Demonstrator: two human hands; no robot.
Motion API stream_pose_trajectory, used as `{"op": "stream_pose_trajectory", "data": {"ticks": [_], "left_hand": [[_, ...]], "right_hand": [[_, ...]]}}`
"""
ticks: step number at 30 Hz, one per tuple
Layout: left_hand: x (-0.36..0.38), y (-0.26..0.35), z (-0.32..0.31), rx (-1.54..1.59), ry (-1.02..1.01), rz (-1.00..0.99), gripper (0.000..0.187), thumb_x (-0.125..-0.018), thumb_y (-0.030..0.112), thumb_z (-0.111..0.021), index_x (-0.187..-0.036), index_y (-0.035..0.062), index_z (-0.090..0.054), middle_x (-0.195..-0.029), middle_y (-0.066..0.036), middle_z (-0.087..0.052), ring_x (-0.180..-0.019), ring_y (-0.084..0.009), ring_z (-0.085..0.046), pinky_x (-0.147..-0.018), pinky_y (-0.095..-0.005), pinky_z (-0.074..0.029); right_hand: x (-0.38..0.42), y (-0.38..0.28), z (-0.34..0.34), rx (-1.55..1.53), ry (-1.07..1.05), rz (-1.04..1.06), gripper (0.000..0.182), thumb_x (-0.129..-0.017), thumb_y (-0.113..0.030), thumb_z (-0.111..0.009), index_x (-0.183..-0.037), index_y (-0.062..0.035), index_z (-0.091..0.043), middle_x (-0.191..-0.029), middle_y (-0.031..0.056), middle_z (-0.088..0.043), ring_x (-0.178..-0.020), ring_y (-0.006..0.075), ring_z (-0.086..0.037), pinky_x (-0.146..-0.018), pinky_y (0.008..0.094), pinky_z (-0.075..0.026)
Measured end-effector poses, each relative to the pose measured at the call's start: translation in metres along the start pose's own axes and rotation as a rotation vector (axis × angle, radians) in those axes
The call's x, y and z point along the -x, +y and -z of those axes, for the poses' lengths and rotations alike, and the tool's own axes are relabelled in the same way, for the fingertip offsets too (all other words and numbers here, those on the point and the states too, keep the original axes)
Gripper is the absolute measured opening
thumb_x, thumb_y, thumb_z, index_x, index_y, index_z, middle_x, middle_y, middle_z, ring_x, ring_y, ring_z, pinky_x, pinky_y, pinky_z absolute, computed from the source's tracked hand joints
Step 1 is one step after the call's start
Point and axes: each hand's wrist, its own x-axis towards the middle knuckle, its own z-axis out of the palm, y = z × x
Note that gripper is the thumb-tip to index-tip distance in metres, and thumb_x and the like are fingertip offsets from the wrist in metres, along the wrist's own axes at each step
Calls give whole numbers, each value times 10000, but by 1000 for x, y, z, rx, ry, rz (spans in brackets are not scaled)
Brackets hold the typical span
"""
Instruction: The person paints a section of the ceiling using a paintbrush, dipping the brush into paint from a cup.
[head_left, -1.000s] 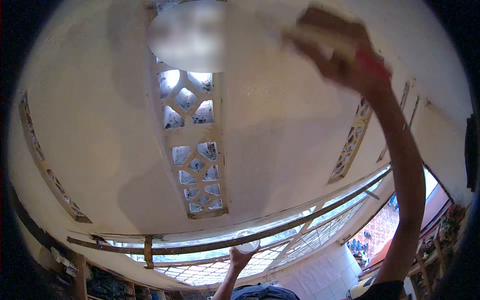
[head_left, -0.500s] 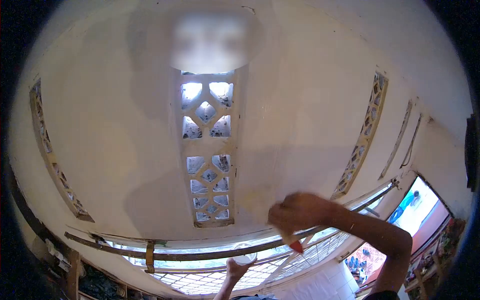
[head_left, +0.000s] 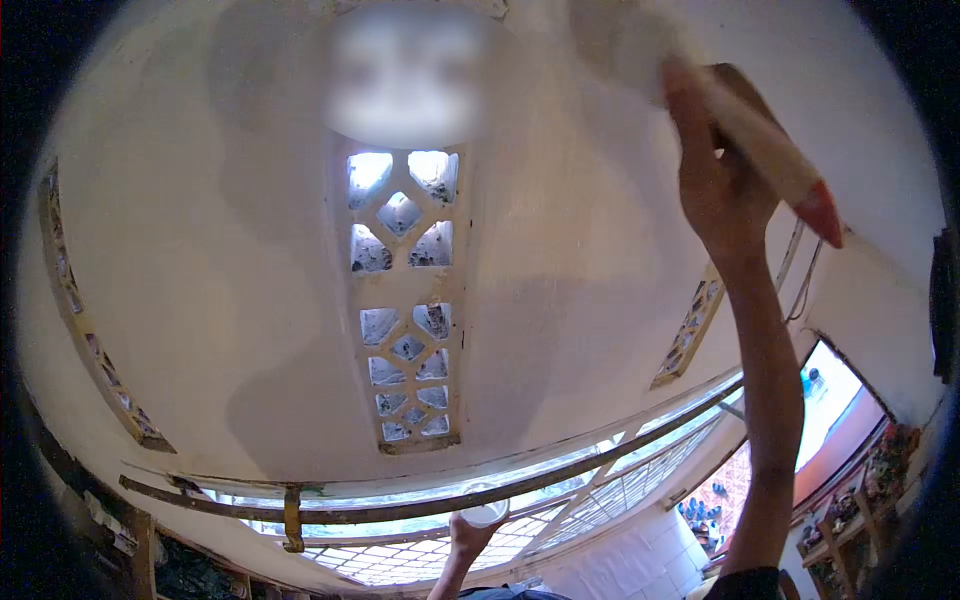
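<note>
High on the right, my right hand (head_left: 730,170) is raised to the wall and closed around a paintbrush (head_left: 765,145) with a pale handle and a red end. The red end points down and to the right; the brush's head, at the upper left, is blurred against the wall. Low in the middle, my left hand (head_left: 468,540) grips a small white cup (head_left: 487,514) from its left side. Its contents are too small to make out. The cream wall (head_left: 570,230) fills most of the view in front of me.
A patterned vent-block column (head_left: 405,290) runs down the wall. Below it, a curtain pole (head_left: 400,514) crosses in front of a window with a metal grille (head_left: 400,565). At the lower right are a doorway (head_left: 835,410) and cluttered shelves (head_left: 850,520); dark shelving (head_left: 190,565) stands lower left.
My right hand has swept up from just above the curtain pole to high on the wall, carrying the paintbrush. My left hand and the cup have hardly moved. The view has shifted slightly.
</note>
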Motion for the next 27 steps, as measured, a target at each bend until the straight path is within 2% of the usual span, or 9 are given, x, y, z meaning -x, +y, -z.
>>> {"op": "stream_pose_trajectory", "data": {"ticks": [3,4,6,7,8,9,12,21,27], "left_hand": [[2,-10,-3,122,40,2,508,-576,223,-835,-969,4,-598,-906,-119,-641,-818,-198,-616,-727,-311,-509],[2,23,5,38,40,30,512,-576,225,-834,-972,5,-596,-908,-114,-640,-816,-199,-615,-730,-310,-507],[0,28,10,-10,27,29,512,-576,231,-833,-974,11,-597,-922,-105,-639,-827,-202,-615,-739,-307,-505],[-1,33,12,11,0,61,517,-577,224,-833,-987,16,-597,-937,-110,-639,-844,-204,-617,-748,-306,-504],[-1,27,11,38,-9,15,530,-586,224,-828,-1005,16,-579,-931,-106,-632,-839,-195,-609,-740,-309,-502],[-1,19,10,64,-18,-31,544,-594,224,-823,-1023,17,-561,-925,-102,-625,-834,-187,-600,-732,-311,-499],[3,6,11,79,-28,18,510,-609,232,-814,-1005,14,-577,-920,-98,-633,-826,-181,-604,-728,-305,-497],[0,2,10,47,-47,35,504,-603,230,-816,-999,8,-597,-964,-120,-635,-892,-207,-605,-798,-321,-490],[-4,10,6,48,-64,-34,556,-605,247,-817,-1035,6,-558,-976,-113,-615,-903,-196,-588,-800,-309,-478]], "right_hand": [[21,-5,-19,141,183,-101,154,-827,-153,-639,-758,-20,-600,-680,1,-560,-589,42,-499,-522,199,-427],[42,1,-36,38,204,-13,137,-794,-130,-641,-691,-63,-579,-591,49,-520,-477,182,-463,-398,299,-334],[76,-26,-42,311,-84,36,150,-741,-184,-665,-700,-113,-540,-550,67,-465,-461,251,-482,-414,343,-375],[98,-42,-44,218,-137,-181,153,-792,-132,-626,-701,-24,-566,-556,73,-508,-473,141,-480,-442,263,-390],[122,-51,-46,90,-322,-480,240,-689,-250,-683,-671,-122,-480,-567,75,-487,-526,290,-558,-454,376,-435],[124,-66,-34,-73,-274,-375,159,-776,-114,-610,-678,-4,-550,-512,95,-480,-419,209,-504,-388,282,-380],[149,-91,-4,-163,-605,-302,146,-773,-104,-610,-699,1,-540,-536,99,-517,-426,225,-530,-378,294,-407],[96,-82,14,-550,-1105,-1226,317,-859,-293,-558,-701,-19,-536,-535,49,-513,-478,124,-530,-414,310,-413],[15,-33,-19,-124,-353,-400,322,-823,-331,-602,-663,-52,-580,-510,-5,-480,-449,55,-441,-411,187,-309]]}}
